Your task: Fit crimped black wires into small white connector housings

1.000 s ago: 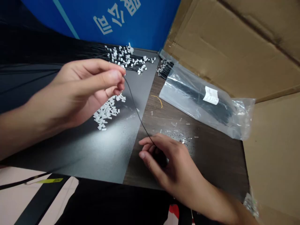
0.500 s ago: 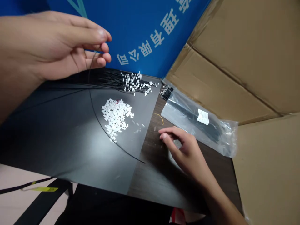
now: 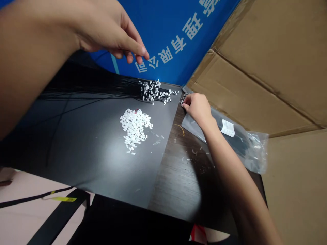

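Head view: right hand is touching crimped wire ends at the mouth of a clear plastic bag, left hand is hovering above the black mat.
Right fingers are curled onto the ends, though I cannot tell if they are gripping any; left fingers are half-curled, any hold unclear. Along the mat's far edge, black wires with white connectors are fanning out; near its middle, loose white connectors are lying heaped, with many black wires remaining bagged beyond its corner, on the wooden counter.
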`<move>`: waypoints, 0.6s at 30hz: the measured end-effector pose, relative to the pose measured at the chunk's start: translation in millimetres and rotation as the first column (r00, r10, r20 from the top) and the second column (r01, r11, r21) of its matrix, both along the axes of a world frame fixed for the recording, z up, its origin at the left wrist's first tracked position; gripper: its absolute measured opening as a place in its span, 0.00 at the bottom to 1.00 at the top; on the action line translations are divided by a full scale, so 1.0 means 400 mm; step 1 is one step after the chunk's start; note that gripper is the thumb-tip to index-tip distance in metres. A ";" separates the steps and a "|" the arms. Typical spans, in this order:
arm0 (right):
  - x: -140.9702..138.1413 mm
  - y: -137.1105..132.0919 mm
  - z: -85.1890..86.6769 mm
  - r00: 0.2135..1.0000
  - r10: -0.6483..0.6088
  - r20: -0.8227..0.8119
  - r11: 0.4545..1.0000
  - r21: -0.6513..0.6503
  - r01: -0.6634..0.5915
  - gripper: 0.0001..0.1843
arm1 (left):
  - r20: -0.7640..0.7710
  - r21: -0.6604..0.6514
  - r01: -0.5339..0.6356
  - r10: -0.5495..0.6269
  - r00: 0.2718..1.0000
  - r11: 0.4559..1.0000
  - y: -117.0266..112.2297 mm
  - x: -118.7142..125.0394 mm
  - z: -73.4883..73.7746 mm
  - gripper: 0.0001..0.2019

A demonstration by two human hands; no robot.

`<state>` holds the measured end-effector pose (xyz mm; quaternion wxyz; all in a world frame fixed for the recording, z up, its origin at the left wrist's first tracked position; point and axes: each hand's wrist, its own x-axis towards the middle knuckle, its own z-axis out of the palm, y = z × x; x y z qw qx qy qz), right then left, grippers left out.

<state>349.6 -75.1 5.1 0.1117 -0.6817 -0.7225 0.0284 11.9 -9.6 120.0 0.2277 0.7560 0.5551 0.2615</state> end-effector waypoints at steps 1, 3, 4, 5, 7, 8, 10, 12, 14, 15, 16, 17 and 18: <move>0.000 0.005 -0.002 1.000 -0.002 0.026 1.000 0.001 0.002 0.09 | -0.014 -0.043 -0.018 0.017 1.000 0.999 0.006 0.004 -0.001 0.16; -0.003 0.007 -0.004 0.997 0.000 0.076 1.000 0.002 -0.001 0.11 | -0.029 -0.020 -0.054 0.054 0.998 0.998 0.013 0.008 0.000 0.19; -0.005 0.006 -0.003 0.995 0.006 0.100 1.000 0.002 -0.006 0.13 | -0.048 0.004 -0.060 0.060 0.997 0.998 0.014 0.009 0.001 0.20; -0.009 0.004 -0.001 0.992 0.013 0.123 1.000 0.000 -0.013 0.15 | -0.073 0.030 -0.053 0.055 0.996 0.998 0.014 0.009 0.002 0.20; -0.018 -0.001 0.002 0.987 0.025 0.161 1.000 -0.005 -0.025 0.17 | -0.123 0.079 0.000 0.010 0.992 0.997 0.012 0.007 -0.002 0.19; -0.023 -0.004 0.003 0.984 0.028 0.177 1.000 -0.007 -0.027 0.18 | -0.143 0.097 0.042 -0.027 0.989 0.994 0.013 0.007 -0.009 0.17; -0.033 -0.011 0.003 0.980 0.026 0.197 1.000 -0.008 -0.025 0.19 | -0.169 0.122 0.130 -0.109 0.980 0.984 0.021 0.010 -0.032 0.12; -0.042 -0.018 0.001 0.979 0.014 0.204 1.000 -0.004 -0.013 0.20 | -0.189 0.137 0.211 -0.183 0.965 0.968 0.041 0.020 -0.070 0.10; -0.049 -0.025 0.000 0.980 -0.001 0.201 1.000 0.002 0.001 0.21 | -0.207 0.131 0.276 -0.246 0.947 0.952 0.067 0.034 -0.115 0.10; -0.052 -0.029 0.000 0.980 -0.009 0.197 1.000 0.004 0.008 0.21 | -0.217 0.119 0.298 -0.269 0.939 0.947 0.079 0.042 -0.137 0.10; -0.054 -0.033 0.000 0.982 -0.017 0.191 1.000 0.007 0.016 0.21 | -0.224 0.110 0.311 -0.281 0.933 0.944 0.088 0.048 -0.157 0.10; -0.055 -0.037 0.002 0.983 -0.026 0.182 1.000 0.012 0.024 0.21 | -0.227 0.112 0.313 -0.282 0.932 0.943 0.093 0.051 -0.175 0.08; -0.055 -0.040 0.005 0.984 -0.035 0.172 0.999 0.022 0.032 0.21 | -0.226 0.124 0.311 -0.279 0.934 0.942 0.089 0.052 -0.188 0.07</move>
